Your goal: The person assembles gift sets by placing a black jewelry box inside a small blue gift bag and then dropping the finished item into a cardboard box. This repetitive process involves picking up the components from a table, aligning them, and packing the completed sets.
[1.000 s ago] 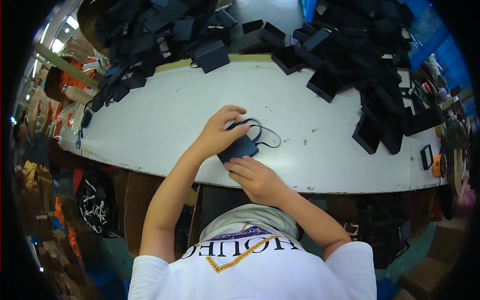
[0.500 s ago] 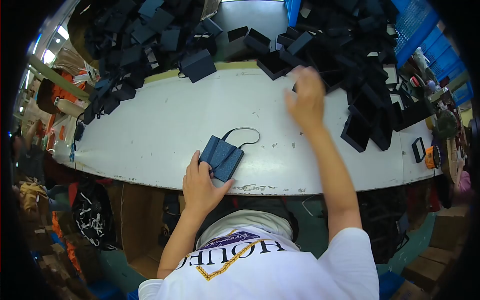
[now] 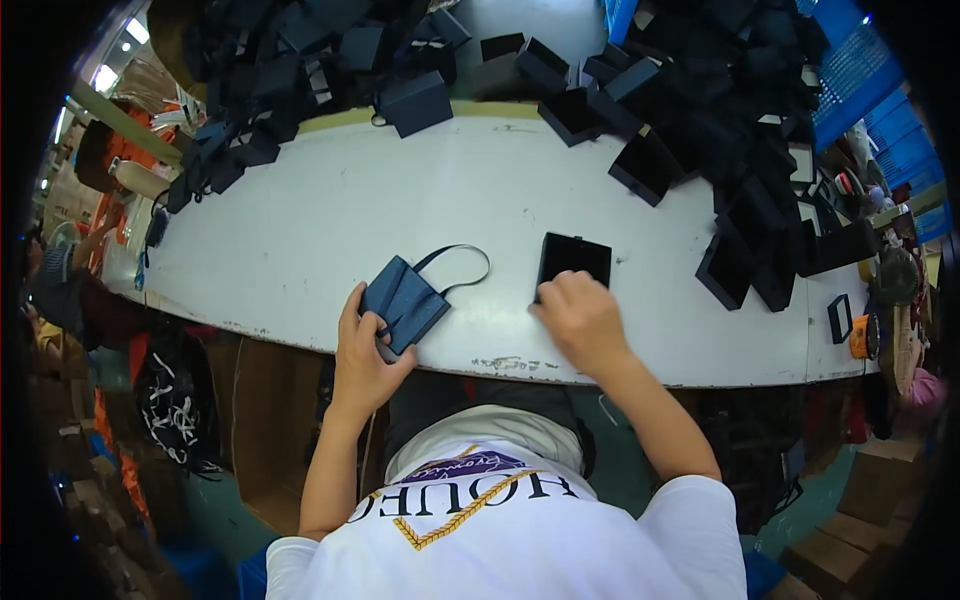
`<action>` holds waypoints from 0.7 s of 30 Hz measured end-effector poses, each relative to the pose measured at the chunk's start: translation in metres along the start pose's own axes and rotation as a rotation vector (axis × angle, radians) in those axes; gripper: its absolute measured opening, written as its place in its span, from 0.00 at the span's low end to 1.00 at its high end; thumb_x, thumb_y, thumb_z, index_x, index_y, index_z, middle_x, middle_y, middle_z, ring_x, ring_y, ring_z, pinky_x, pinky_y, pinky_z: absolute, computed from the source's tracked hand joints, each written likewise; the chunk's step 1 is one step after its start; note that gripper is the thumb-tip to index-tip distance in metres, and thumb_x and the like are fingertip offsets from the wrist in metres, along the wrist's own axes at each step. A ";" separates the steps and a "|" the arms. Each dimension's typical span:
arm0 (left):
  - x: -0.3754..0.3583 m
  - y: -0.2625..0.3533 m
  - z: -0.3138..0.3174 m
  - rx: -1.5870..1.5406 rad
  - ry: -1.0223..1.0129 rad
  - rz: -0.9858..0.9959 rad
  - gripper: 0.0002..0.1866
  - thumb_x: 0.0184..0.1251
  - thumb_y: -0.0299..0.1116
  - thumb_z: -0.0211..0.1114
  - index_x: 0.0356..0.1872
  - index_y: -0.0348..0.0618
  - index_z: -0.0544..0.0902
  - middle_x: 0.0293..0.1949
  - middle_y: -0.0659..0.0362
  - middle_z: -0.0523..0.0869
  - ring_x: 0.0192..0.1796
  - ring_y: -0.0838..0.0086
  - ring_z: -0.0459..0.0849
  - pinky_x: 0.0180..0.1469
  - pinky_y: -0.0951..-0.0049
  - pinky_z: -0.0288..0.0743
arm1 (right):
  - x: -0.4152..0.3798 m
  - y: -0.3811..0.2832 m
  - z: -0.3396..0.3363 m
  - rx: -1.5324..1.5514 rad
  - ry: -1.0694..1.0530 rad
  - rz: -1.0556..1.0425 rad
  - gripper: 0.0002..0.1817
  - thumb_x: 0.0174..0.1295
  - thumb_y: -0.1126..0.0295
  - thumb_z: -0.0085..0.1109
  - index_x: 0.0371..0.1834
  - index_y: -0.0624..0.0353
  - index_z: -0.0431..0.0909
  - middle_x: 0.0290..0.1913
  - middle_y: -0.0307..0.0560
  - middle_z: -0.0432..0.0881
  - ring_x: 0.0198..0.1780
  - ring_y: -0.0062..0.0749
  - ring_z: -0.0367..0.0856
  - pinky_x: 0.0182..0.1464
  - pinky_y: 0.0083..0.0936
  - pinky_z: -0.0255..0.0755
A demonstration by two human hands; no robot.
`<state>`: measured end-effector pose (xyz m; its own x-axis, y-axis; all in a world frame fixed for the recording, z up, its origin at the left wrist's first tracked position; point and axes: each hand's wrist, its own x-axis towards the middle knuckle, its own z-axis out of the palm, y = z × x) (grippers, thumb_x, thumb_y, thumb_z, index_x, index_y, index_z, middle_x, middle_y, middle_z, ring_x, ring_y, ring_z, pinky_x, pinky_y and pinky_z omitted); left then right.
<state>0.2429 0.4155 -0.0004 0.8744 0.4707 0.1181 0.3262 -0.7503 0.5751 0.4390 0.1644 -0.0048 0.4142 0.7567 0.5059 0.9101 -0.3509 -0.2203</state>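
Note:
My left hand (image 3: 368,358) is closed around the near left side of a small dark blue box (image 3: 402,296) lying on the table. From the box's far right side a dark ribbon loop (image 3: 486,262) curves out over the white surface. To its right, my right hand (image 3: 583,318) grips the near edge of an open black box (image 3: 576,257), whose dark inside faces up. My right fingers curl over that edge and partly hide it. The two boxes lie apart.
Dark boxes with ribbons (image 3: 415,103) are heaped along the table's back left. Open black box parts (image 3: 643,168) pile up at the back right, near a blue crate (image 3: 850,85). A thin black frame (image 3: 839,319) and an orange roll (image 3: 863,337) are at the right end.
My right hand has come back from the right-hand pile towards me, bringing an open black box. My left hand and the blue box appear a little farther left.

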 end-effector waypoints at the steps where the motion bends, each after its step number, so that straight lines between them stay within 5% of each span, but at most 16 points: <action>1: 0.001 -0.003 0.000 0.039 0.011 0.035 0.22 0.50 0.28 0.80 0.37 0.40 0.71 0.79 0.41 0.65 0.55 0.59 0.83 0.50 0.67 0.82 | -0.004 -0.009 0.011 -0.021 -0.057 0.030 0.13 0.53 0.68 0.72 0.34 0.55 0.74 0.34 0.45 0.72 0.37 0.41 0.75 0.41 0.35 0.72; 5: 0.001 0.005 -0.001 -0.022 0.010 0.001 0.24 0.50 0.29 0.83 0.38 0.39 0.72 0.78 0.40 0.65 0.58 0.55 0.82 0.50 0.67 0.83 | 0.007 -0.029 -0.009 0.230 -0.221 0.254 0.17 0.53 0.70 0.73 0.45 0.60 0.79 0.42 0.48 0.79 0.46 0.48 0.81 0.50 0.39 0.79; 8: 0.004 0.000 0.003 -0.135 -0.018 0.031 0.25 0.50 0.29 0.85 0.38 0.38 0.73 0.77 0.38 0.66 0.62 0.51 0.81 0.50 0.67 0.85 | 0.029 -0.009 -0.062 0.350 -0.306 0.208 0.33 0.51 0.70 0.77 0.63 0.61 0.78 0.62 0.55 0.79 0.64 0.59 0.78 0.63 0.46 0.76; 10: 0.004 -0.012 0.006 -0.244 -0.018 0.032 0.25 0.50 0.29 0.85 0.38 0.38 0.72 0.78 0.40 0.66 0.61 0.55 0.83 0.51 0.68 0.85 | 0.041 0.005 -0.081 0.129 -0.439 -0.020 0.49 0.49 0.74 0.76 0.79 0.58 0.66 0.79 0.60 0.65 0.79 0.65 0.62 0.77 0.50 0.65; 12: 0.001 -0.024 0.006 -0.327 -0.054 0.082 0.26 0.49 0.29 0.85 0.38 0.37 0.72 0.77 0.40 0.66 0.64 0.55 0.82 0.52 0.69 0.86 | 0.037 0.026 -0.064 0.270 -0.697 -0.013 0.56 0.47 0.77 0.73 0.84 0.58 0.57 0.85 0.60 0.54 0.85 0.67 0.48 0.84 0.51 0.53; 16: 0.010 -0.033 -0.007 -0.137 0.013 0.340 0.26 0.48 0.30 0.86 0.35 0.37 0.72 0.76 0.39 0.67 0.60 0.52 0.81 0.51 0.68 0.84 | 0.058 0.039 -0.071 0.318 -1.010 -0.128 0.61 0.41 0.77 0.76 0.84 0.68 0.53 0.85 0.64 0.53 0.86 0.63 0.48 0.85 0.45 0.53; 21: 0.006 -0.032 -0.002 -0.246 0.002 0.248 0.26 0.47 0.31 0.86 0.34 0.38 0.71 0.75 0.39 0.67 0.58 0.52 0.79 0.50 0.66 0.83 | 0.037 0.049 -0.053 0.096 -0.962 -0.211 0.62 0.38 0.74 0.81 0.81 0.68 0.57 0.82 0.65 0.58 0.81 0.64 0.58 0.81 0.47 0.61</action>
<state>0.2374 0.4436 -0.0164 0.9154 0.2894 0.2797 0.0077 -0.7074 0.7068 0.4978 0.1460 0.0469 0.0374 0.9393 -0.3410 0.9457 -0.1436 -0.2917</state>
